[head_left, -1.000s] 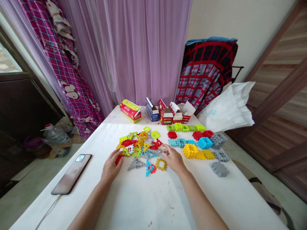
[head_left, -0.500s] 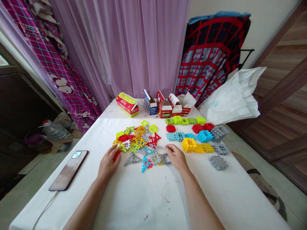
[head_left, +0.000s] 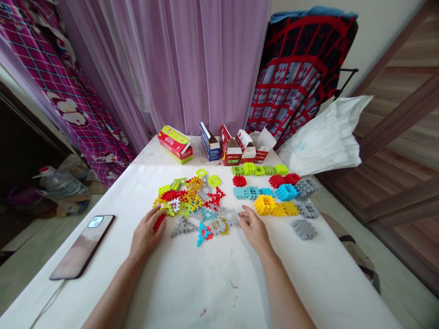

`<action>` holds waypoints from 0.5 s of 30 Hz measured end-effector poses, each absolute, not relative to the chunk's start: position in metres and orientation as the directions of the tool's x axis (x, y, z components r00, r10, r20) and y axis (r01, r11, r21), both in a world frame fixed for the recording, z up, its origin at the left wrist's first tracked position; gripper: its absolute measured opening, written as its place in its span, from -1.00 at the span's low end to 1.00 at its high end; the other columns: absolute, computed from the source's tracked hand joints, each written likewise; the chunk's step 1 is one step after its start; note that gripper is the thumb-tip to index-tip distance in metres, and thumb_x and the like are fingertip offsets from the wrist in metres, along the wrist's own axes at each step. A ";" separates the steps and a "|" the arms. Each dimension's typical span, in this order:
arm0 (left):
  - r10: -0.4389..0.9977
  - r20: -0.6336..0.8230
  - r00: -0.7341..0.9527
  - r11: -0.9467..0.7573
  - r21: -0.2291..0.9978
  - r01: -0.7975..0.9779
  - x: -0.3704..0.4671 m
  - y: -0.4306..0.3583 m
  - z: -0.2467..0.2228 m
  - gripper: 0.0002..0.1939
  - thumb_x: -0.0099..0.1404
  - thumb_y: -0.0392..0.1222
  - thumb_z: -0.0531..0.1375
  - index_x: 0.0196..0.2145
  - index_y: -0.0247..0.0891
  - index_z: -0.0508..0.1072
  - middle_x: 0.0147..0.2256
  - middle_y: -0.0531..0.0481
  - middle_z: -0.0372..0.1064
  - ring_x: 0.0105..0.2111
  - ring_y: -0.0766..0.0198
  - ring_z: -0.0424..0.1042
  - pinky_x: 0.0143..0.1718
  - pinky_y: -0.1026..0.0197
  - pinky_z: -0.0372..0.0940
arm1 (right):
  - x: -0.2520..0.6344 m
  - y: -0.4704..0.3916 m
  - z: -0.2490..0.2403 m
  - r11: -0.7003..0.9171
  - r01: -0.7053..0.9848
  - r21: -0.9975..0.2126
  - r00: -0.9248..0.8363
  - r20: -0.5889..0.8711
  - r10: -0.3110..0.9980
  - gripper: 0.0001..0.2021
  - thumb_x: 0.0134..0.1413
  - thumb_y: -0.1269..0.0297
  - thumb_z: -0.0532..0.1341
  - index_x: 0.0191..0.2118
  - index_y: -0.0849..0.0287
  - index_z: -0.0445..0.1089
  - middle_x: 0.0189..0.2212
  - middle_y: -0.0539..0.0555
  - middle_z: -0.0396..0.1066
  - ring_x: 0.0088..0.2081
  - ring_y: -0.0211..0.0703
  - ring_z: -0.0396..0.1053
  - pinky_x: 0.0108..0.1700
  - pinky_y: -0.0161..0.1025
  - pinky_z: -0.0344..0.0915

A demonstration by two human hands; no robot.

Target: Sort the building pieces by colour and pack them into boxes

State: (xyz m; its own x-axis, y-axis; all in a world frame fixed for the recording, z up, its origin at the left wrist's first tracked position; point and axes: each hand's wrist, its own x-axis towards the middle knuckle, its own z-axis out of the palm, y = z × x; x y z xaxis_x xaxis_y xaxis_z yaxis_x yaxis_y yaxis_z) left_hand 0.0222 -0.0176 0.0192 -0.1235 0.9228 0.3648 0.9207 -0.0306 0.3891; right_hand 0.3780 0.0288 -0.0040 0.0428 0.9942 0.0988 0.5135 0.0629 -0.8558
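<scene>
A mixed pile of interlocking plastic building pieces (head_left: pixel 192 198) lies on the white table in red, yellow, green, blue and grey. At the pile's left edge rests my left hand (head_left: pixel 147 232), its fingers apart over the pieces. A red piece (head_left: pixel 159 222) shows between its thumb and fingers. My right hand (head_left: pixel 253 228) is at the pile's right side, thumb and fingertips at the edge of a grey square piece (head_left: pixel 232 216). A grey triangle (head_left: pixel 184 227) and a blue triangle (head_left: pixel 203 234) lie at the near side of the pile.
To the right, pieces stand grouped by colour: green row (head_left: pixel 259 169), red stack (head_left: pixel 239 181), blue row (head_left: pixel 252 193), yellow row (head_left: pixel 270 206), grey stack (head_left: pixel 303 229). Small open boxes (head_left: pixel 231 151) and a white bag (head_left: pixel 318 141) are behind. A phone (head_left: pixel 84 246) lies left.
My right thumb and fingertips have closed in on the grey square piece, which has shifted slightly up and left. My left hand stays at the pile's edge. The whole view has shifted a little.
</scene>
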 end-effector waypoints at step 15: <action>0.930 0.352 -0.102 -0.043 0.382 0.923 0.020 -0.018 0.021 -0.62 0.28 0.04 0.03 -0.08 -0.12 0.49 0.09 -0.06 0.37 -0.01 0.10 0.44 -0.02 0.10 0.39 | 0.378 0.034 0.024 0.289 0.657 -0.696 -0.349 0.059 0.935 -0.43 -0.15 0.53 0.12 0.06 0.00 0.38 0.12 0.03 0.33 -0.14 -0.18 0.40 -0.02 -0.21 0.31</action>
State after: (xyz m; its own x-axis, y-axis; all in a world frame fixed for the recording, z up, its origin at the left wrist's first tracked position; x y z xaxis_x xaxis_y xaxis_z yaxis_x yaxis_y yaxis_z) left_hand 0.0197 -0.0185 0.0214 -0.1018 0.9304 0.3522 0.9233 -0.0435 0.3816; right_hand 0.3784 0.0337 0.0242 -0.3492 0.9352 0.0588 0.6569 0.2891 -0.6964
